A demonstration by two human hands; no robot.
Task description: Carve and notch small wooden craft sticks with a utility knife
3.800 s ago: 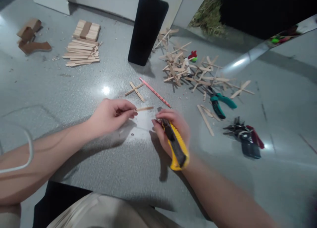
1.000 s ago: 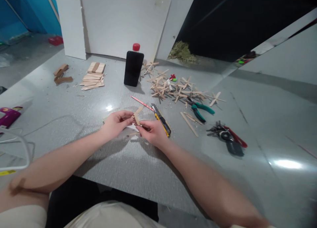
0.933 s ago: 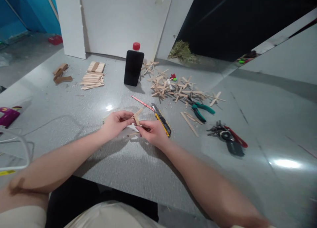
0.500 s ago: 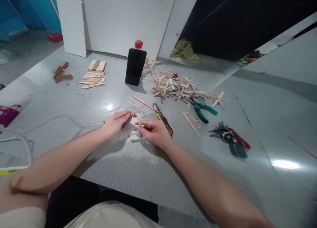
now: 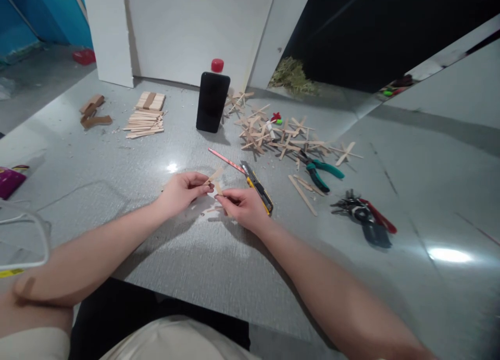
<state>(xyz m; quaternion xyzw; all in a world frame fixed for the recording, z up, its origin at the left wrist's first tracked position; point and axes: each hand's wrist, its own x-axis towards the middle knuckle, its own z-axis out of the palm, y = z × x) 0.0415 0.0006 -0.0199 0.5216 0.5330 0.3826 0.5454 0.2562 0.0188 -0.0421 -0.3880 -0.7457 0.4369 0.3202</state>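
Observation:
Between thumb and fingers, my left hand (image 5: 186, 189) pinches a wooden craft stick (image 5: 214, 175) that points up and to the right. My right hand (image 5: 245, 206) grips a second craft stick piece (image 5: 218, 189), its pale end sticking up past the fingertips. The two hands are close together, and the pieces nearly meet; whether they touch I cannot tell. Just beyond my right hand lie a yellow and black utility knife (image 5: 258, 188) and a pink patterned pencil (image 5: 225, 160). A thin wooden piece (image 5: 214, 210) shows below the right fingertips, partly hidden.
A black phone (image 5: 213, 102) stands upright before a red-capped bottle (image 5: 217, 65). Behind the knife spreads a pile of crossed sticks (image 5: 258, 131). Green-handled pliers (image 5: 322, 172), loose sticks (image 5: 303, 194) and keys (image 5: 357, 211) lie right. Stacked craft sticks (image 5: 144, 121) lie back left.
My left hand has turned its stick, so more of the flat face shows. The right hand's piece has tilted slightly, and both hands stay close together.

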